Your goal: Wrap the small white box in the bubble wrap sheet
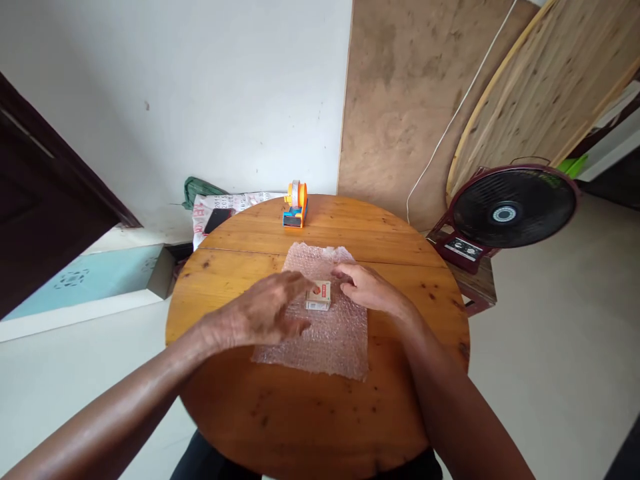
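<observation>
A small white carton [319,297] with red print lies on a sheet of pinkish bubble wrap [325,347], which is spread flat on the round wooden table. My left hand [273,310] hovers at the left of the carton, slightly blurred, its fingers and thumb apart and nothing between them. On the carton's other side is my right hand [367,285], above the wrap's right part with thumb and fingers parted. It holds nothing. Whether either hand touches the wrap or the carton, I cannot tell.
An orange and blue tape dispenser [296,205] stands near the far edge of the wooden table [320,427]. To the right, a dark red fan [505,213] sits on a low stand. Behind the table at left are a printed white sack [240,202] and a dark flat object [217,220].
</observation>
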Available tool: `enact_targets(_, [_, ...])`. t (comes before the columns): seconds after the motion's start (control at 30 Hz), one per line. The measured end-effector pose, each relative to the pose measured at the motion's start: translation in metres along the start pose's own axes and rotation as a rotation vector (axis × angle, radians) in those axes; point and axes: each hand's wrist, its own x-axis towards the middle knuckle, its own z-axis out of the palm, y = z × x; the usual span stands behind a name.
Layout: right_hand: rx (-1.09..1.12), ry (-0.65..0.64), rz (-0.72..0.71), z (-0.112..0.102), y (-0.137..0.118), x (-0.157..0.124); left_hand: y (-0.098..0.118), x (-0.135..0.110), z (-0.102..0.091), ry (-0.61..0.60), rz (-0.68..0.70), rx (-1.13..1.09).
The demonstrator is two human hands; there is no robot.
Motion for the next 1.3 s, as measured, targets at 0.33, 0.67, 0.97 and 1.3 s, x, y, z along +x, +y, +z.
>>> enact_targets(0.33, [-0.096, -0.058, -0.099, -0.003, -0.026, -0.013, 0.044, -0.053, 0.061, 0.198, -0.097, 0.273])
enact_targets(0.67, [-0.305, -0.033, -0.051, 0.003, -0.039, -0.013, 0.037, -0.038, 0.078, 0.317, -0.077, 0.23])
enact_targets(0.97, [-0.297, -0.09, -0.029, 0.0, -0.038, -0.014, 0.034, -0.035, 0.073, 0.386, -0.037, 0.106])
enact_targets(1.3, [0.2, -0.14, -0.012, -0.018, -0.021, -0.015, 0.016, 0.01, 0.023, 0.314, -0.099, -0.045])
